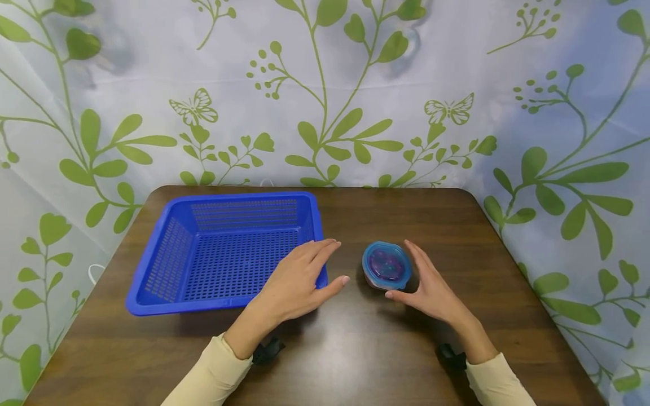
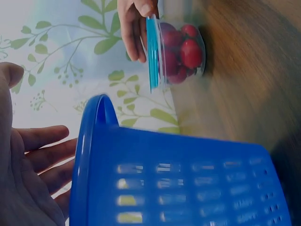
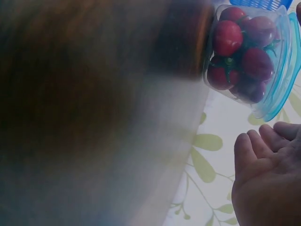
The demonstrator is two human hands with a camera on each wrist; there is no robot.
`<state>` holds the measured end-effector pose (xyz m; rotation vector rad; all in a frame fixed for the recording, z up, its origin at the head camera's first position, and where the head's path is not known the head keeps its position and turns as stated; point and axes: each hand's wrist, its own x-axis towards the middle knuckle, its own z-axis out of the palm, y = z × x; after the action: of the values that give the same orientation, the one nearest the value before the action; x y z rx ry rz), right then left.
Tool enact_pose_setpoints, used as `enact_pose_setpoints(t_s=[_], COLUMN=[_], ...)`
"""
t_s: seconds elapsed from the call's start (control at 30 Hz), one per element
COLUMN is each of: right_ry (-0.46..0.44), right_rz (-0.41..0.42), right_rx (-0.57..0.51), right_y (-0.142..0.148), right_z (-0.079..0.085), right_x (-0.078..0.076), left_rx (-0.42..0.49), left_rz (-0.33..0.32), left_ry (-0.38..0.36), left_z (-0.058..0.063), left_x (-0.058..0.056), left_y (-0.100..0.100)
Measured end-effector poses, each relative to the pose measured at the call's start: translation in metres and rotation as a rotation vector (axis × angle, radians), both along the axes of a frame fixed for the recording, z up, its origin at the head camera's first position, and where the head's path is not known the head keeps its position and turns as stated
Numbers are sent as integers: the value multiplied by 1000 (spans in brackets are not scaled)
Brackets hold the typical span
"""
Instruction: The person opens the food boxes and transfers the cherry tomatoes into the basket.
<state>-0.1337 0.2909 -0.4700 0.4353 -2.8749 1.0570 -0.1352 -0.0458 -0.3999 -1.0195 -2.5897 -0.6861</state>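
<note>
Cream sleeves (image 1: 213,369) point toward a rounded clear-plastic tub (image 1: 387,265) — left grip (image 1: 295,281) and right grip (image 1: 430,288) spread, empty.

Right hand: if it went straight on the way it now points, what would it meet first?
The right hand would probably meet the blue-lidded container first, just ahead and to its left; the exact gap is unclear.
</note>
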Motion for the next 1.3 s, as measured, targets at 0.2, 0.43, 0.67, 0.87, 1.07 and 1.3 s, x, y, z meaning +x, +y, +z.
enact_pose_setpoints(t_s=[0.2, 0.43, 0.67, 0.87, 1.07, 1.3], right_ry=[-9, -34, -93, -169, -176, -189], right_rz=[27, 39, 60, 81, 95, 109], right_rx=[-43, -94, -149, -221, -254, -292], right_y=[0, 2, 4, 5, 6, 10], right_z=[-3, -9, -15, -19, -22, -28], right_x=[-2, -4, -6, -10, -12, -14], left_rx=[-51, -99, -147, -165, -194, -164], left_rz=[-18, -90, -155, -160, -167, -179], left_ry=[13, 61, 109, 158, 159, 214], left_z=[2, 0, -6, -16, -27, -41], left_x=[0, 2, 9, 8, 4, 0], left_y=[14, 35, 57, 75, 87, 99])
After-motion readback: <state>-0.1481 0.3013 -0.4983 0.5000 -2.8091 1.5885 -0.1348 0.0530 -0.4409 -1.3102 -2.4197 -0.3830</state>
